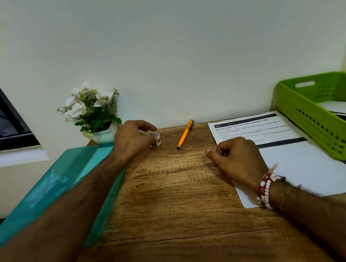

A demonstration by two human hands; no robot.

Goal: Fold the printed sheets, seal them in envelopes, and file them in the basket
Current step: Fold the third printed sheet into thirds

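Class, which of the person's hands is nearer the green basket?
Right. The right hand lies on the printed sheet beside the basket; the left hand grips a tape roll farther left.

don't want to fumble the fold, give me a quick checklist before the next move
1. The printed sheet lies flat and unfolded on the table: ok.
2. Both hands free to fold: not ok, the left hand pinches the tape roll.
3. The right hand is at the sheet: ok, it rests curled on the left edge.
4. The pen lies clear of the sheet: ok.
5. The basket stands beside the sheet: ok.
6. An empty envelope at hand: cannot tell, none shows on the table.
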